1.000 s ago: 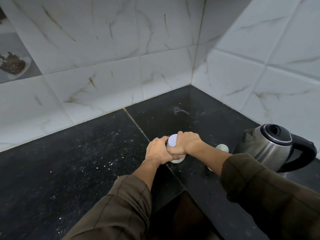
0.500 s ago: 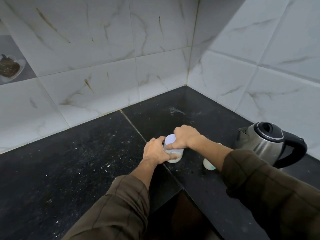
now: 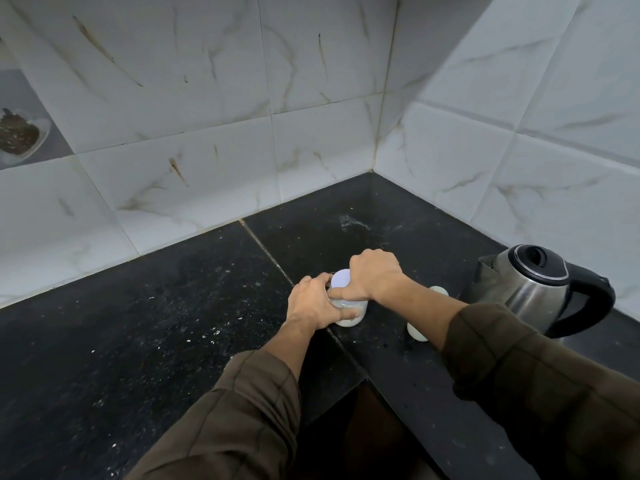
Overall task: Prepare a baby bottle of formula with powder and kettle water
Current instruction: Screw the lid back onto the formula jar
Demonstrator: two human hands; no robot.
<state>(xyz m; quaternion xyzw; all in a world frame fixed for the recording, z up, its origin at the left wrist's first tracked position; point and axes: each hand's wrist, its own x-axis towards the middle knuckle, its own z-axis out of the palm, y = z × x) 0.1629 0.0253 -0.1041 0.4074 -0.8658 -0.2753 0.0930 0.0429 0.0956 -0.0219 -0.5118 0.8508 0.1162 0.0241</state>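
Observation:
A small clear jar (image 3: 354,312) with white contents stands on the black counter (image 3: 138,334) near the corner. My left hand (image 3: 313,303) wraps around its body. My right hand (image 3: 375,276) grips its pale lavender lid (image 3: 340,279) from above. Behind my right forearm a pale greenish-white bottle (image 3: 417,332) stands on the counter, mostly hidden by the arm. A steel electric kettle (image 3: 530,289) with a black lid and handle sits at the right, lid closed.
White marble-pattern tiled walls (image 3: 242,116) meet in a corner behind the counter. The counter's inner edge (image 3: 363,379) drops off in front of me between my arms. A dish with dark contents (image 3: 19,136) shows at the far left.
Both hands stay on the jar and its lid. More of the lid's top shows now, and the view has shifted slightly.

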